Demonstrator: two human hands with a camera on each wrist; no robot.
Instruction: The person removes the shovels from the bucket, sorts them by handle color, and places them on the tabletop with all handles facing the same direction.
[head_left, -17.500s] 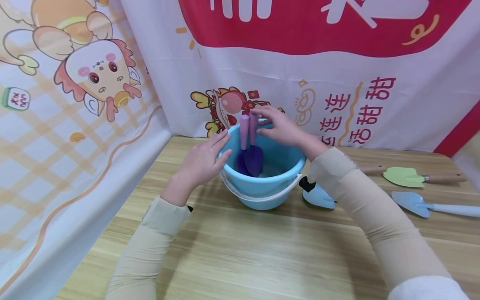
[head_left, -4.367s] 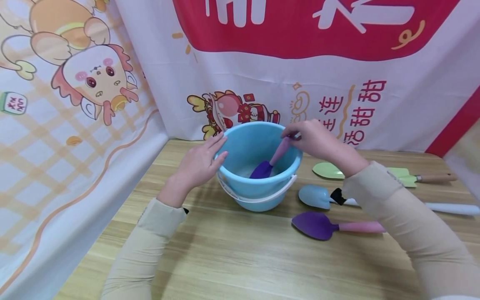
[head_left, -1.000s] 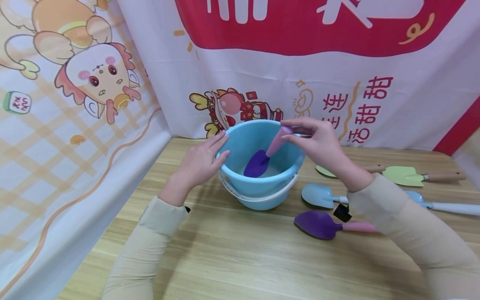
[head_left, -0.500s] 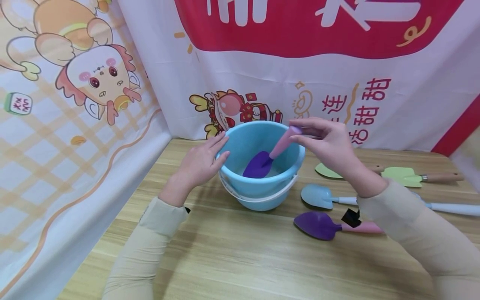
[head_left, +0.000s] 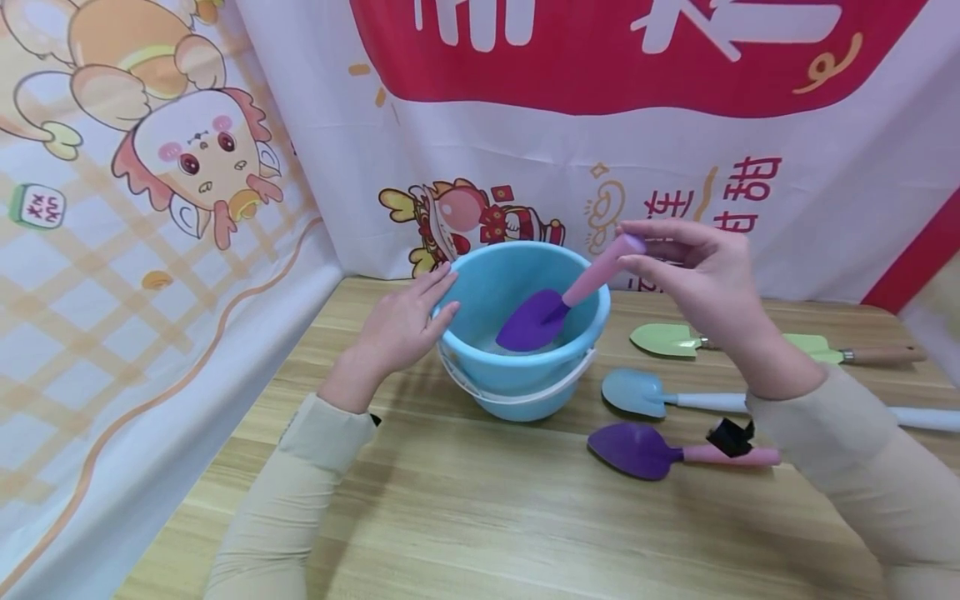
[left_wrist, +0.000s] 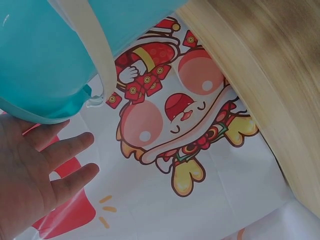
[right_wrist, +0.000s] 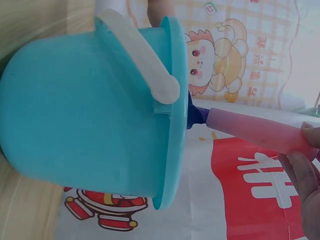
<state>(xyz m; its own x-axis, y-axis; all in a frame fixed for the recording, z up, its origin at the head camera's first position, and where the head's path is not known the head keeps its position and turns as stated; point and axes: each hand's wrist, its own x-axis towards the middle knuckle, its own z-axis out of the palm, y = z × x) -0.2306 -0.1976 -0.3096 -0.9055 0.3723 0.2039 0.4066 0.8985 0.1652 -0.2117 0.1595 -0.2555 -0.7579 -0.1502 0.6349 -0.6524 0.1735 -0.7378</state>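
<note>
A light blue bucket [head_left: 517, 379] with a white handle stands upright on the table. My left hand [head_left: 397, 325] rests against its left rim, fingers straight; in the left wrist view the fingers of that hand [left_wrist: 35, 175] touch the rim from outside. My right hand [head_left: 705, 267] pinches the end of a pink handle belonging to a purple trowel [head_left: 534, 321]. That trowel slants over the right rim, its blade still within the bucket's mouth. In the right wrist view, the pink handle [right_wrist: 255, 131] sticks out past the rim, and most of the blade is hidden by the bucket wall.
Right of the bucket lie another purple trowel [head_left: 633, 450] with a pink handle, a light blue shovel [head_left: 633, 393] and a green trowel [head_left: 663, 340]. Further right, a green tool [head_left: 813, 346] and a pale blue handle [head_left: 926, 418] are partly covered by my right arm. Printed cloth hangs behind.
Since half a second ago, my right hand has moved right and up, drawing the trowel partly out of the bucket. Earlier two purple trowels stood inside; one now lies on the table. My left hand stays put.
</note>
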